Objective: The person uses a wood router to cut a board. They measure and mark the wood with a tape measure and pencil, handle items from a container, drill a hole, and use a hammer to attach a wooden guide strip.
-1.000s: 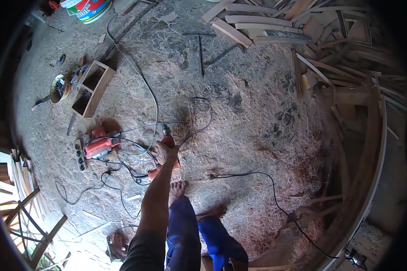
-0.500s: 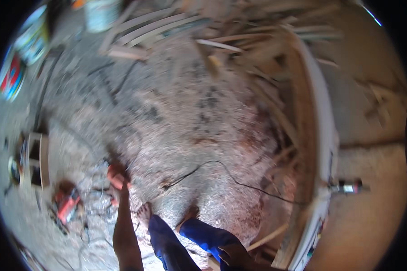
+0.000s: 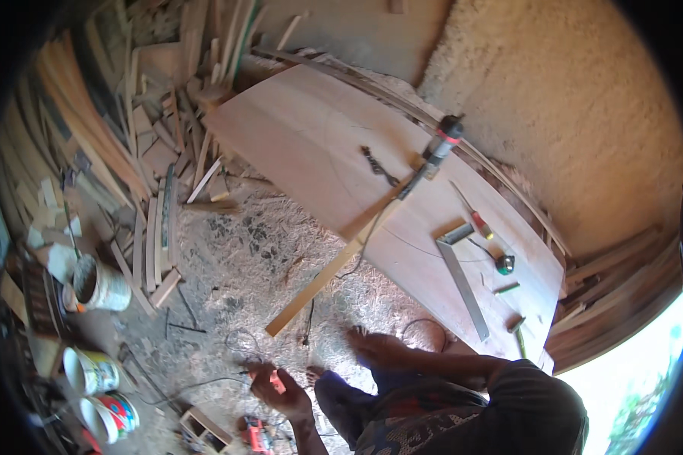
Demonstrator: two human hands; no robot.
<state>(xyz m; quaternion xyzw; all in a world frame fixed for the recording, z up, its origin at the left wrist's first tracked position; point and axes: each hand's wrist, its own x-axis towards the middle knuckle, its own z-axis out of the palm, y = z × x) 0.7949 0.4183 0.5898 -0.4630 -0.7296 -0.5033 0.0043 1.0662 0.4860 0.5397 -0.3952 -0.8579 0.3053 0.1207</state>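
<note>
At the lower middle, my left hand (image 3: 269,387) is closed round a red power drill (image 3: 278,383) above the floor. My right hand (image 3: 376,345) reaches out beside the near edge of a large pale plywood board (image 3: 281,129); its fingers are smeared and dark. On the board lie a cylindrical power tool (image 3: 444,140), a screwdriver (image 3: 481,225), a metal square (image 3: 460,284), a green tape measure (image 3: 505,265) and a hammer (image 3: 519,330). A long wooden batten (image 3: 319,288) sticks out over the board's left edge.
Offcuts and strips of wood (image 3: 106,129) are heaped at the left. Several buckets (image 3: 110,292), a wooden box (image 3: 205,432) and another red power tool (image 3: 258,436) stand on the shaving-strewn floor (image 3: 235,258), with cables. A wall (image 3: 554,114) rises beyond the board.
My view has swung right, bringing the board and its tools into full view and my right arm in. My left hand has kept hold of the red drill.
</note>
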